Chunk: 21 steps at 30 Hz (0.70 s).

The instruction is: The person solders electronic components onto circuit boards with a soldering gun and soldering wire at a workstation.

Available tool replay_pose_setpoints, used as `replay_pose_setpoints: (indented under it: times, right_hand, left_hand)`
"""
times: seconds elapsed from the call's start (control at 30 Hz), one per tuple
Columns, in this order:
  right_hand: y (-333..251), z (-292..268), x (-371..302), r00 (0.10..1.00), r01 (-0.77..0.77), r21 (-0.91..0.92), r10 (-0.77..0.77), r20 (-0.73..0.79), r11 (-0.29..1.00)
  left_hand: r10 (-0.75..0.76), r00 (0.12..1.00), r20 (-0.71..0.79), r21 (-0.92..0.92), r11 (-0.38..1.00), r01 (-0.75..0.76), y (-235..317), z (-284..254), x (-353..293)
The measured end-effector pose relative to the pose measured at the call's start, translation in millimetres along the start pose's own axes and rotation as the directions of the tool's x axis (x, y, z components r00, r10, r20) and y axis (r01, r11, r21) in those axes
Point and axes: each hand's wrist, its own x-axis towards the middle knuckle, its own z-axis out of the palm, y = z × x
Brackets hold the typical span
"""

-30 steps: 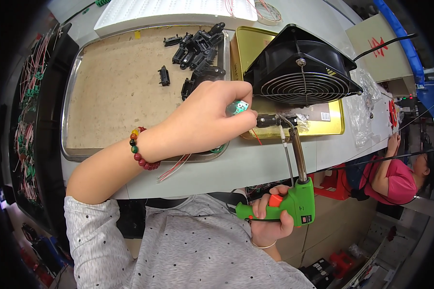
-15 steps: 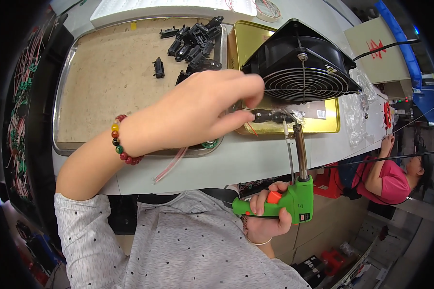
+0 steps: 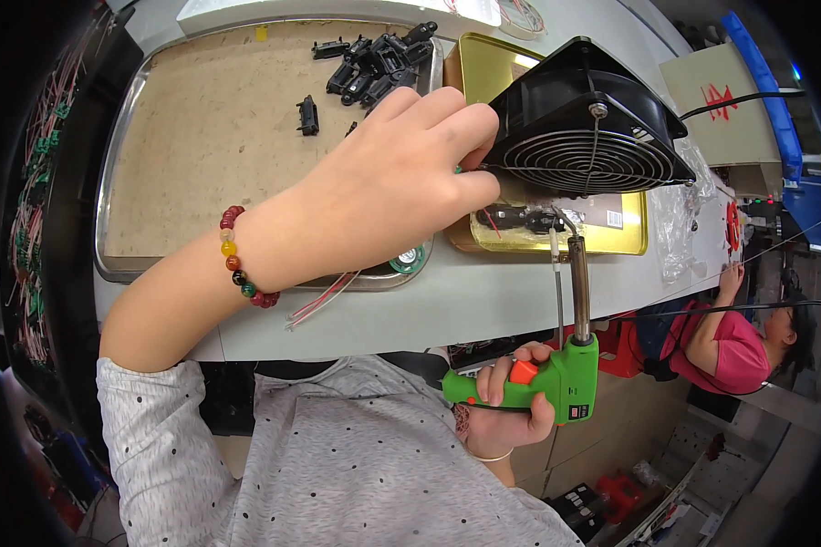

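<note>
My right hand [image 3: 511,410] is wrapped around the handle of a green soldering gun [image 3: 575,383] with an orange trigger. Its metal barrel points up at a black plastic housing [image 3: 511,217] in a gold tin lid or tray [image 3: 634,239], and a thin feed tube [image 3: 559,283] runs alongside. The bent tip is close to the housing's right end. My left hand [image 3: 410,173], wearing a beaded bracelet, has its fingers closed together above the housing's left end; what they pinch is hidden. Below that wrist, a round green-rimmed part [image 3: 409,259] with red and white wires [image 3: 324,299] shows at the tray edge.
A black fan [image 3: 588,137] with a wire grille stands over the gold tin. To the left lies a metal-rimmed tray [image 3: 192,137] with several black housings [image 3: 374,68]. Crumpled clear plastic [image 3: 680,237] lies right of the tin. Another person [image 3: 734,346] sits at the far right.
My left hand has drawn slightly up and back from the housing, its fingers curling closer together. The soldering gun stays near the housing, while the whole view has shifted slightly.
</note>
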Motion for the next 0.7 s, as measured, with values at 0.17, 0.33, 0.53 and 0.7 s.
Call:
replay_pose_setpoints:
  times: [0.17, 0.33, 0.53, 0.7]
  right_hand:
    - [1, 4, -1, 0.999, -0.006, 0.001, 0.006, 0.045, 1.000]
    - [-1, 0, -6, 0.998, -0.046, -0.077, 0.050, 0.046, 0.996]
    - [-1, 0, -7, 0.992, -0.063, -0.047, 0.068, 0.103, 0.997]
    - [-1, 2, -7, 0.993, -0.099, -0.083, 0.104, 0.055, 0.992]
  left_hand:
    - [-0.081, 0.994, 0.076, -0.190, 0.977, 0.094, -2, 0, 0]
    - [-0.203, 0.948, 0.244, -0.553, 0.774, 0.308, -11, -5, 4]
    - [-0.237, 0.923, 0.304, -0.574, 0.728, 0.376, -12, -10, 5]
    - [-0.271, 0.916, 0.295, -0.577, 0.714, 0.397, -10, -8, 6]
